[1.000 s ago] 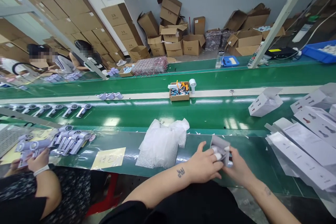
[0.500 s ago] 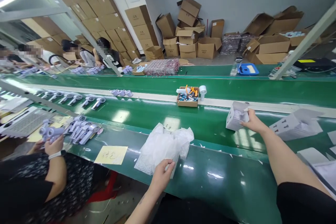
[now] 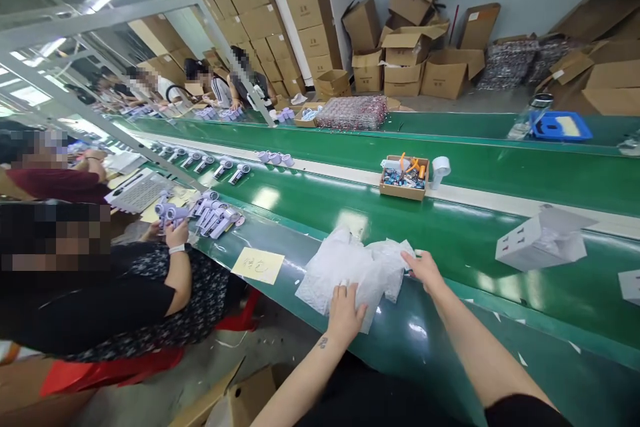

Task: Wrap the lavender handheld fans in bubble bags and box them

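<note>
A small pile of white translucent bubble-wrap bags [image 3: 345,257] lies on the green bench edge in front of me. My left hand [image 3: 346,310] rests on the near side of the pile, its fingers stretched over the plastic. At the pile's right end, my right hand [image 3: 425,270] pinches the edge of a bubble-wrap bag [image 3: 391,263] between thumb and fingers. Further right, on the green belt, stands an open white box [image 3: 523,243] with clear plastic showing in its top; neither hand touches it.
A carton of small parts and orange-handled tools [image 3: 404,183] sits beyond the pile, beside a white handheld device [image 3: 441,172]. A yellow note [image 3: 259,265] lies to the left. A co-worker [image 3: 177,237] there holds lilac handheld fans. White paper scraps [image 3: 523,359] lie at right.
My right hand has let go of the white box and come left to the bags. My left hand has spread over the pile. The view has turned left.
</note>
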Demonstrator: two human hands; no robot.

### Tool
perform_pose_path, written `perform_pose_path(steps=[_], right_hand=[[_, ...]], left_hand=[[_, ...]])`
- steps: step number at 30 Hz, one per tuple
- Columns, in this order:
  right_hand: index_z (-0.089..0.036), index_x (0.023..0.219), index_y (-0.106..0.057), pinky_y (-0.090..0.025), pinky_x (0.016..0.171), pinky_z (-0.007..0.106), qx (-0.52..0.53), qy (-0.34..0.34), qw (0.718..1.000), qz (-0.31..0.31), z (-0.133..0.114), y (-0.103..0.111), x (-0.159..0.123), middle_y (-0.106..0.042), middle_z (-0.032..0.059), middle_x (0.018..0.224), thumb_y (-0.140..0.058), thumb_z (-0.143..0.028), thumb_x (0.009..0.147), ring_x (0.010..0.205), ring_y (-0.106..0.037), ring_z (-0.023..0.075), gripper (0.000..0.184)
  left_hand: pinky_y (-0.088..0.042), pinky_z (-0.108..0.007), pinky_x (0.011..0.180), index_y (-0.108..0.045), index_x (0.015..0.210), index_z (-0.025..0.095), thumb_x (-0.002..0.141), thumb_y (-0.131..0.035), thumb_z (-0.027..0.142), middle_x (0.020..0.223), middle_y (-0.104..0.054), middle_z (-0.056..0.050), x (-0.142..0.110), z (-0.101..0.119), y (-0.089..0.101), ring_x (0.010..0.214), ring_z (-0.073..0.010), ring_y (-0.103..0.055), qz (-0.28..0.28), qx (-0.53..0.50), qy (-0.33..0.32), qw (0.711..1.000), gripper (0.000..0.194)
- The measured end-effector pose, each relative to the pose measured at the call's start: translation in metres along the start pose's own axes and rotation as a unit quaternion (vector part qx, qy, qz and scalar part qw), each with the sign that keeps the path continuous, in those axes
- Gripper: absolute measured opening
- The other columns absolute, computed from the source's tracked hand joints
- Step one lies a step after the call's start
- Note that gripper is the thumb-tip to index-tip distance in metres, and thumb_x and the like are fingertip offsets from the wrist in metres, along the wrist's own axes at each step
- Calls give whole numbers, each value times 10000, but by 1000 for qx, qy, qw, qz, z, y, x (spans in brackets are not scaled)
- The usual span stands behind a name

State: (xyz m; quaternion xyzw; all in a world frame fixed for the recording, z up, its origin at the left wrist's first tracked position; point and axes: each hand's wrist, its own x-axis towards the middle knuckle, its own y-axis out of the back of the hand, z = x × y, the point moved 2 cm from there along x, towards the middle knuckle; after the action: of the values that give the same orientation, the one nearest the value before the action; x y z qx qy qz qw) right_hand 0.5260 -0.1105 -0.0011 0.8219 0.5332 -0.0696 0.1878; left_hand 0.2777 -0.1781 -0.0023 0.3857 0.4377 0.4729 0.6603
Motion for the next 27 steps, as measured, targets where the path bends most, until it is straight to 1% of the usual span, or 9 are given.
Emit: perform_pose_path(steps=[4, 8, 11, 15, 17, 20, 22, 24, 27], right_hand=[[-196, 832, -548, -523, 588, 351, 73, 10, 995, -62, -11, -8, 12, -660, 41, 698, -623, -565, 620, 652, -640, 219, 431], [-200, 995, -582, -526, 715, 334, 120, 38, 981, -151, -48, 5, -24, -690, 41, 865, -700, -459, 644, 762, -648, 194, 452], [-221, 1028, -583, -529, 705, 331, 167, 59, 966, -191, -74, 1, -53, -685, 28, 881, -735, -375, 659, 733, -640, 170, 428], [-264, 880, -575, -529, 762, 354, 252, 81, 964, -8, -82, 22, -67, -650, -16, 799, -779, -291, 596, 834, -653, 195, 350], [-296, 996, -565, -514, 833, 404, 262, 74, 962, 17, -77, 32, -77, -649, 21, 968, -755, -351, 627, 1001, -618, 241, 419], [-303, 1252, -455, -494, 870, 434, 196, 53, 975, -93, -67, 23, -100, -559, 82, 1244, -784, -407, 591, 1092, -563, 287, 745], [-234, 1179, -531, -512, 801, 387, 124, 30, 986, -105, -56, 13, -114, -626, 91, 1116, -811, -396, 560, 950, -609, 268, 698], [-184, 890, -620, -500, 629, 310, 98, -4, 995, -12, -44, 11, -123, -654, 44, 785, -767, -449, 615, 690, -600, 198, 409], [-183, 646, -567, -387, 471, 245, 145, -46, 985, 85, -19, 22, -136, -526, -17, 541, -711, -512, 664, 490, -470, 117, 360]], left_hand=[[-285, -513, 1036, -424, 1297, 157, 825, -540, 341, 1331, -435, -180, 1, 0, 17, 1283, -335, -329, 74, -89, -46, 992, 520], [-221, -524, 1070, -296, 1372, 138, 685, -706, 462, 1406, -344, -196, 31, 20, 65, 1325, -342, -258, 128, -244, -130, 952, 863], [-409, -415, 929, -531, 1189, 157, 651, -724, 456, 1169, -571, -120, 63, 39, 94, 1102, -295, -503, -53, -367, -180, 911, 644], [-435, -246, 579, -633, 790, 139, 749, -614, 385, 641, -568, 3, 69, 39, 104, 594, -141, -531, -295, -445, -140, 834, 251], [-416, -226, 580, -625, 803, 143, 728, -632, 320, 660, -570, 10, 63, 32, 104, 601, -128, -518, -287, -452, -134, 834, 192], [-422, -227, 629, -611, 904, 159, 687, -669, 261, 745, -605, 2, 54, 27, 101, 675, -141, -541, -247, -435, -159, 851, 247], [-431, -242, 647, -600, 963, 165, 675, -690, 294, 785, -617, -6, 47, 28, 96, 709, -159, -554, -259, -396, -186, 861, 328], [-445, -272, 686, -599, 986, 168, 667, -702, 341, 842, -628, -25, 37, 29, 87, 766, -188, -568, -291, -339, -212, 869, 377], [-459, -333, 740, -615, 962, 167, 646, -717, 378, 878, -636, -52, 13, 22, 65, 823, -234, -579, -356, -261, -221, 870, 394]])
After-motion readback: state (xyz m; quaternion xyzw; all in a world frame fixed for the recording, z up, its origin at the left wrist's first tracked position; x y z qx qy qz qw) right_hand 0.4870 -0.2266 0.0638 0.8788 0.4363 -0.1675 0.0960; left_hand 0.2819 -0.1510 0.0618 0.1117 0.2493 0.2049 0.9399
